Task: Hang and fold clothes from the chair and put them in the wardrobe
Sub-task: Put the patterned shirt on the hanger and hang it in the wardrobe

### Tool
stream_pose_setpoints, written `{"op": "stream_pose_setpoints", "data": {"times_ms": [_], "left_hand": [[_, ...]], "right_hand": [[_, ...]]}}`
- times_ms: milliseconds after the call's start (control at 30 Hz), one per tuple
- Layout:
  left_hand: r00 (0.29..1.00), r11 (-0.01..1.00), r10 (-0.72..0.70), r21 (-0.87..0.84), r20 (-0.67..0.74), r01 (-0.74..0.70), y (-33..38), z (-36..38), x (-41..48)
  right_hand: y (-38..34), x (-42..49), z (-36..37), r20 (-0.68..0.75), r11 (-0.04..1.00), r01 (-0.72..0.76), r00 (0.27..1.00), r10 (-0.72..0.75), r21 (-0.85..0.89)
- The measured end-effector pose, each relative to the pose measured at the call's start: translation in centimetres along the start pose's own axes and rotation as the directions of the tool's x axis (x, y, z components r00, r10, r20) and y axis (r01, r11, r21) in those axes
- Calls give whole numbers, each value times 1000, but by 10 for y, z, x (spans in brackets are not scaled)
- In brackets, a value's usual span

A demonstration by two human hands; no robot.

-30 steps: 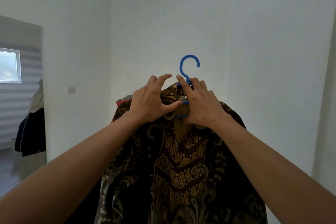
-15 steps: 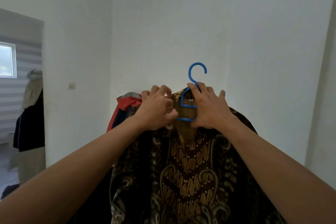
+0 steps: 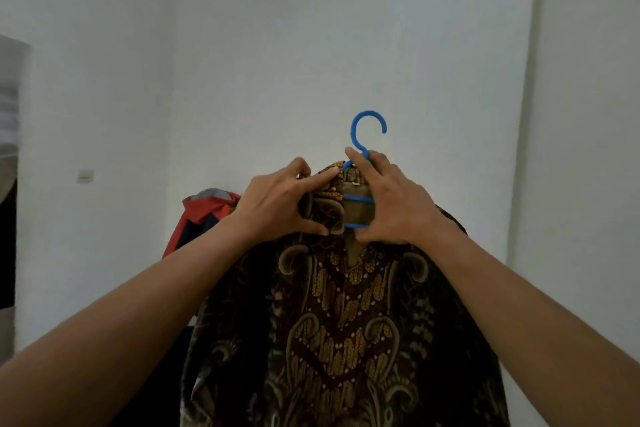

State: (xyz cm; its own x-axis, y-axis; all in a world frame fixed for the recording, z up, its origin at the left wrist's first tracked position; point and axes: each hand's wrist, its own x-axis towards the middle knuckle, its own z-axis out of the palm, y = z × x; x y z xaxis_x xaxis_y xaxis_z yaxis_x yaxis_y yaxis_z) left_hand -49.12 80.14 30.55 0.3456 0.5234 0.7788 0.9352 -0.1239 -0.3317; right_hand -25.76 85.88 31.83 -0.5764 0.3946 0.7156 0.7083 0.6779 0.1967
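Note:
A dark brown batik shirt (image 3: 343, 322) with gold patterns hangs on a blue plastic hanger (image 3: 362, 139), held up in front of me. My left hand (image 3: 280, 204) pinches the shirt's collar on the left side. My right hand (image 3: 391, 201) grips the hanger's neck and the right side of the collar. The hanger's hook stands free above my fingers. Both forearms reach up from the bottom corners.
A red, grey and navy garment (image 3: 204, 215) shows behind the shirt at the left. White walls fill the background, with a light switch (image 3: 85, 175) at the left and a dark doorway edge (image 3: 7, 184) at the far left. A wall corner (image 3: 523, 149) runs down at the right.
The view has swung to the right, so the doorway has slid toward the left edge. My left fingers have opened from a fist into a pinch on the collar. The hanger stays held.

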Motion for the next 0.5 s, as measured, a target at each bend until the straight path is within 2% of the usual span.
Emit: {"op": "stream_pose_setpoints", "data": {"times_ms": [67, 133, 200, 300, 400, 500], "left_hand": [[999, 999, -8, -39, -43, 6, 5, -20, 3], [998, 996, -24, -83, -51, 20, 11, -42, 4], [1000, 998, -11, -66, -22, 10, 21, -63, 1], [999, 998, 40, 46, 35, -42, 42, -95, -5], [996, 989, 79, 121, 49, -85, 66, -127, -14], [997, 992, 68, 109, 24, -70, 86, -157, -27]], "right_hand": [[0, -14, -16, -99, 998, 10, 995, -5, 56], [-1, -31, -29, -138, 994, 20, 990, -5, 106], [-4, -48, -40, -114, 979, 7, 993, 17, 204], [-9, -67, -66, -92, 935, -47, 992, 84, 352], [-18, -87, -105, -74, 925, -75, 991, 110, 373], [-34, -115, -144, -53, 918, -55, 995, 82, 393]]}}
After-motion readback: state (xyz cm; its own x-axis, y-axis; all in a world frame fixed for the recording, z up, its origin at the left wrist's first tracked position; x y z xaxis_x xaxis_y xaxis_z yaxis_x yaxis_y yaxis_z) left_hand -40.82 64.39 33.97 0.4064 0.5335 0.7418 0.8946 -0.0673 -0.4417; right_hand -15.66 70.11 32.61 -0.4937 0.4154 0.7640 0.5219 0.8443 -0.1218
